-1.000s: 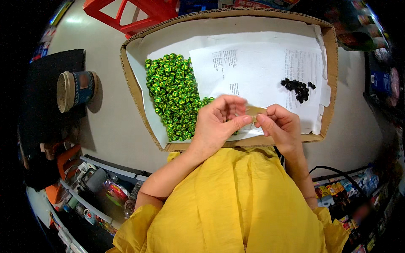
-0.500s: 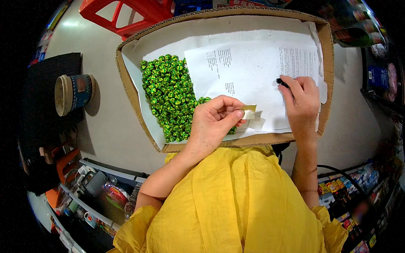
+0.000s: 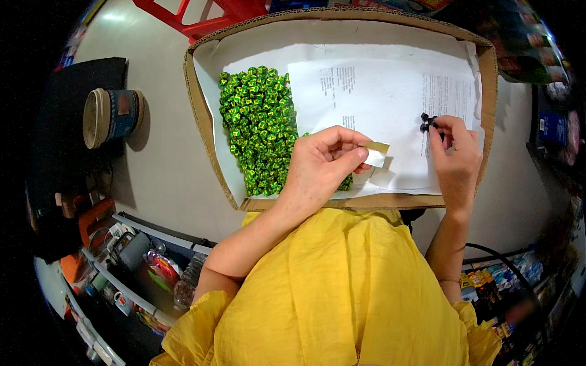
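"Grips?"
"The left hand point(image 3: 320, 169) pinches a foil sheet point(image 3: 377, 158) just beyond its thumb; the right hand point(image 3: 463, 155) curls its fingers beside the black pieces point(image 3: 425, 126). I can't tell whether it holds one."
"Risk?"
"A hasty pinch could scatter them; a slack left thumb might drop the foil sheet."

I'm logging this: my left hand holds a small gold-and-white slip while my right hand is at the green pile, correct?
Not quite: the head view shows your right hand at the black pieces. Your left hand does hold the small slip.
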The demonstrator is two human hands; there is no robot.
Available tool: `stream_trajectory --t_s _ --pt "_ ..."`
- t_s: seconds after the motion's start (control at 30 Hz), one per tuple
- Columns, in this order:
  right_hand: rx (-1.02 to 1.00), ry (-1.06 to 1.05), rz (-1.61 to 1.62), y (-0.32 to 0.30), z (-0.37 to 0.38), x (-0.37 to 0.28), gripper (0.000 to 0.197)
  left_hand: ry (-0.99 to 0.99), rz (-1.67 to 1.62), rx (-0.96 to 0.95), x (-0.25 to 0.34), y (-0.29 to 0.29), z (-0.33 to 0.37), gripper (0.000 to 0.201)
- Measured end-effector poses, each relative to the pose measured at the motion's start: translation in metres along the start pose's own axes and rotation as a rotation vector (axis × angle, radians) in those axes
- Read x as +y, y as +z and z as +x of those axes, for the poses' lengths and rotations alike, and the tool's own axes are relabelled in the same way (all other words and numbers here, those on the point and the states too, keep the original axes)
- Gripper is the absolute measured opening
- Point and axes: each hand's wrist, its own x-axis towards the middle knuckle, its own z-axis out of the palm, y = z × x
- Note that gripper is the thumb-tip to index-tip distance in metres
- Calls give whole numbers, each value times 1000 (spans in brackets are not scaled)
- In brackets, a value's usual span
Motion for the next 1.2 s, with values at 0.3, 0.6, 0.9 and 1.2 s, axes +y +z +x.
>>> stream_trajectory --t_s 0.3,0.6,0.9,1.2 --pt "23 -310 309 3 -17 -39 24 19 17 23 0 3 1 21" --pt "0 -382 238 13 -16 -37 21 133 125 -26 5 6 -5 23" --pt "-82 -372 292 7 -15 -39 24 122 -10 -60 7 1 -7 24" --pt "-21 -487 349 -1 -18 -35 31 -42 -152 -89 16 -3 -15 23"
